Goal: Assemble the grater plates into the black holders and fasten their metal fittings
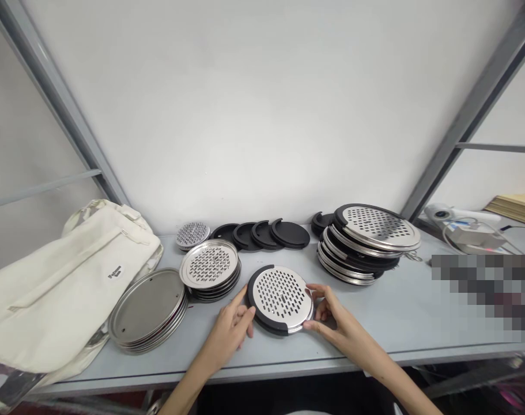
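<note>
A round grater (282,294) lies near the front of the grey table, its slotted metal disc partly edged by a black crescent-shaped rim (262,317). My left hand (231,328) presses thumb and index finger against the black rim at its left side. On the opposite side, my right hand (331,320) grips the bare metal edge between thumb and fingers. Just left of my hands stand a stack of grater discs (212,265) with raised teeth and a stack of plain metal discs (150,305).
Several black round holders (290,233) lie overlapping along the wall. A tall stack of graters (377,227) leans to the right. A small grater disc (192,235) sits at the back left. A cream bag (72,288) covers the left end; a white device (465,230) stands far right.
</note>
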Tool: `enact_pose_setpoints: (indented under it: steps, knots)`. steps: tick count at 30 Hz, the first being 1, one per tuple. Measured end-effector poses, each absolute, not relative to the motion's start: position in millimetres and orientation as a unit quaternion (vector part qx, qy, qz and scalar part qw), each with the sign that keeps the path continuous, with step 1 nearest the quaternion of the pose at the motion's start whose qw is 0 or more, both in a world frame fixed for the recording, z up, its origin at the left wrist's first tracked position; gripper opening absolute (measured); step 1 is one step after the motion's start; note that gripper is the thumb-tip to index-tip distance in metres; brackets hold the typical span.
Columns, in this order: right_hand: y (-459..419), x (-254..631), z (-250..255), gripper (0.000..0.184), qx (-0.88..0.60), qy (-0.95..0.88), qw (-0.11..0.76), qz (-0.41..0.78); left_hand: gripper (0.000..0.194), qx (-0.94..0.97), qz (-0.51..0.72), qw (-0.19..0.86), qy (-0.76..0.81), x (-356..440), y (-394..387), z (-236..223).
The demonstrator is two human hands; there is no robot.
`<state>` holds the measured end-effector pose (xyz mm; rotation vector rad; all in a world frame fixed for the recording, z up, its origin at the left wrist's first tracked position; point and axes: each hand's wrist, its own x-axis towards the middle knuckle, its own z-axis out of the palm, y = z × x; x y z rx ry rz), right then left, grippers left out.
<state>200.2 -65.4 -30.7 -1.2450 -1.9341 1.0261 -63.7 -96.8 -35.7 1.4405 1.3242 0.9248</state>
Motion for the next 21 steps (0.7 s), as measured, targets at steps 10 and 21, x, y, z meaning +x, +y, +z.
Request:
enact_pose_setpoints:
  steps: [10, 21]
  knots:
    - [-67, 203, -26, 0.047, -0.455, -0.751, 0.304, 0.37, 0.062, 0.648, 0.351, 0.413, 0.535, -58, -99, -29]
    - [-30, 347, 1, 0.036, -0.591, -0.731, 0.242, 0.24, 0.043, 0.664, 0.324, 0.417, 0.529, -59, -100, -19]
